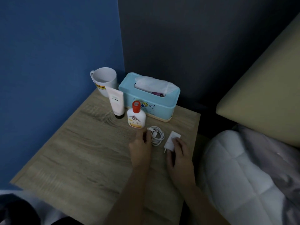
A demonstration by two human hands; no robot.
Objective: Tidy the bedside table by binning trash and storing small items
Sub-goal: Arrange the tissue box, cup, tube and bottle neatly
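1. Both targets on the right front part of the bedside table (pixel 81 151): coiled white charging cable (pixel 156 135) just in front of the red-capped lotion bottle (pixel 136 118), white charger adapter (pixel 171 141) just right of the coil, prongs toward the near edge.
2. Left hand (pixel 140 148): fingers stretched out, laid against the coil's left edge near the connector end. No closed pinch visible; loose and wide.
3. Right hand (pixel 178 153): fingers draped over the adapter's near half. Thumb side hidden, so cannot tell whether gripped or merely pressed.
4. Risk: no tie visible on the coil. Lifted by one loop or by the connector end, likely to unwind and trail across the tabletop.
5. Risk: bottle upright, just beyond the left fingertips. Liable to topple if clipped by a finger or snagged by a trailing loop, then possibly into the cream tube (pixel 116 103) standing on its cap just beside.
6. Risk: cannot tell whether cable and adapter joined. If joined, separate lifts likely to tug one out of the other hand.
7. Risk: adapter near the table's right edge, beside the white duvet (pixel 243 168). With a weak hold, likely off the side and out of sight.
8. White mug (pixel 103 80) and teal tissue box (pixel 146 101) at the back, well apart from both hands. Low concern.
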